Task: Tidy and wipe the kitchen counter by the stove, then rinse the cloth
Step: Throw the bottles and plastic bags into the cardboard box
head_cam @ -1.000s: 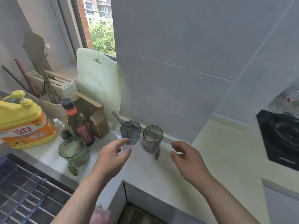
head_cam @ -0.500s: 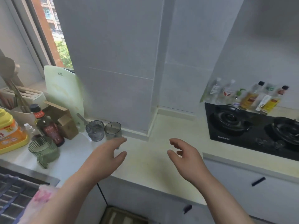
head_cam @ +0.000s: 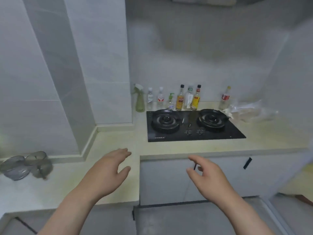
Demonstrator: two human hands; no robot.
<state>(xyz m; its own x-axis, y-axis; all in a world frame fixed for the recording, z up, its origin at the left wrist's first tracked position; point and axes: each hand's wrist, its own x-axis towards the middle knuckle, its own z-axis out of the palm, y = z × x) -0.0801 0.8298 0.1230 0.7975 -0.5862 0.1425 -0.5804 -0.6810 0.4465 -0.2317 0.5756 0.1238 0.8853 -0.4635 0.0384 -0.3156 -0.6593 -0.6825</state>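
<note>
Left grip (head_cam: 108,172) and right grip (head_cam: 208,177) hover empty and open; the stove (head_cam: 191,126) lies ahead on the desk (head_cam: 271,141), long axis crosswise, nearer the right grip.

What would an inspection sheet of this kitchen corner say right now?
Surface: pale counter, L-shaped, faint yellowish marks.
Job's things: black two-burner stove set in the counter; no cloth seen.
Clutter: row of bottles and a green spray bottle behind the stove; clear plastic bag to its right; two grey glasses at far left, blurred.
Grips: left hand and right hand both open, holding nothing.
Cables: nothing seen.
Surroundings: grey tiled walls; pale cabinet doors below.
</note>
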